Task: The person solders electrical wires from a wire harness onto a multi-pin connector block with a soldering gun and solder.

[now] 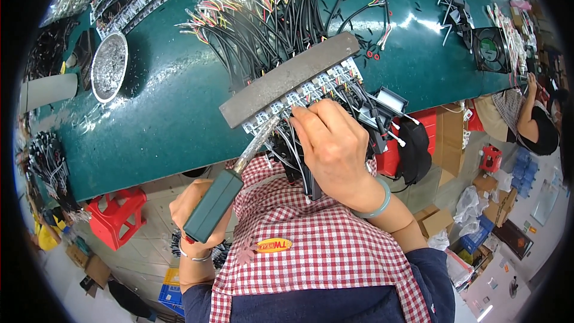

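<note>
My left hand (pixel 183 204) is closed round the green handle of a soldering iron (pixel 213 204). Its metal shaft slants up and right, with the tip at a row of small white circuit boards (pixel 323 85) near the table's front edge. My right hand (pixel 335 149) pinches a thin wire at the same row, close beside the iron's tip; the fingers partly hide it. Along the far side of the boards lies a long grey bar (pixel 290 78). Black cables with stripped coloured ends (pixel 269 18) fan out beyond the bar. More dark leads hang toward my checked apron (pixel 323 263).
A round pale bowl of grey bits (pixel 109 67) stands left on the green table (pixel 149 137). More board strips (pixel 143 3) lie at the far left. To the right are a black fan (pixel 490 49) and small red rings (pixel 373 55). Red stools (pixel 118 215) stand below the table edge.
</note>
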The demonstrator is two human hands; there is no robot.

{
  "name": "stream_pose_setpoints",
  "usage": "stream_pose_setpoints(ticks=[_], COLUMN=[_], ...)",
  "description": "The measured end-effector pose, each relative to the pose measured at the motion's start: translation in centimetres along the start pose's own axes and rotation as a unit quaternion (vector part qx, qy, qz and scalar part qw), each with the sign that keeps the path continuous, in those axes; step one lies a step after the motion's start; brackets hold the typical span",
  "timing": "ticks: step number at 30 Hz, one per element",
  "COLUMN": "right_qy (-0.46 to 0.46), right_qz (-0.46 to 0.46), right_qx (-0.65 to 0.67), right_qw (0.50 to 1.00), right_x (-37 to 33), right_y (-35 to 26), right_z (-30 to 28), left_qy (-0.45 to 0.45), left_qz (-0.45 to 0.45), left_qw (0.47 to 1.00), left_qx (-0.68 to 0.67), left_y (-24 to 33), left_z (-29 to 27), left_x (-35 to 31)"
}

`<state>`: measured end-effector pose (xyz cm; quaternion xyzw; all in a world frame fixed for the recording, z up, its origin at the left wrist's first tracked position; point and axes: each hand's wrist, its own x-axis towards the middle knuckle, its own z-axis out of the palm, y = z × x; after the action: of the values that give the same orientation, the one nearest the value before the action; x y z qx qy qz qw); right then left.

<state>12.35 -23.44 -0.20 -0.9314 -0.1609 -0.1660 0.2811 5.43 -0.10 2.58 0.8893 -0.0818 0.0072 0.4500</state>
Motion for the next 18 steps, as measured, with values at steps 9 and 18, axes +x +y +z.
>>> stream_pose_setpoints(ticks=[9, 18], right_qy=[-0.022, -0.017], right_qz=[0.020, 0.008], right_qx=[0.019, 0.017], right_qw=[0.999, 1.000], right_x=[0.1, 0.4], right_y=[-0.5, -0.4], right_z=[-0.4, -0.4], left_qy=[0.000, 0.398], left_qz=[0.025, 0.130], left_qw=[0.999, 0.908], left_qx=[0.033, 0.009], left_y=[0.1, -0.9], left_z=[-0.4, -7.2], left_x=[0.1, -0.9])
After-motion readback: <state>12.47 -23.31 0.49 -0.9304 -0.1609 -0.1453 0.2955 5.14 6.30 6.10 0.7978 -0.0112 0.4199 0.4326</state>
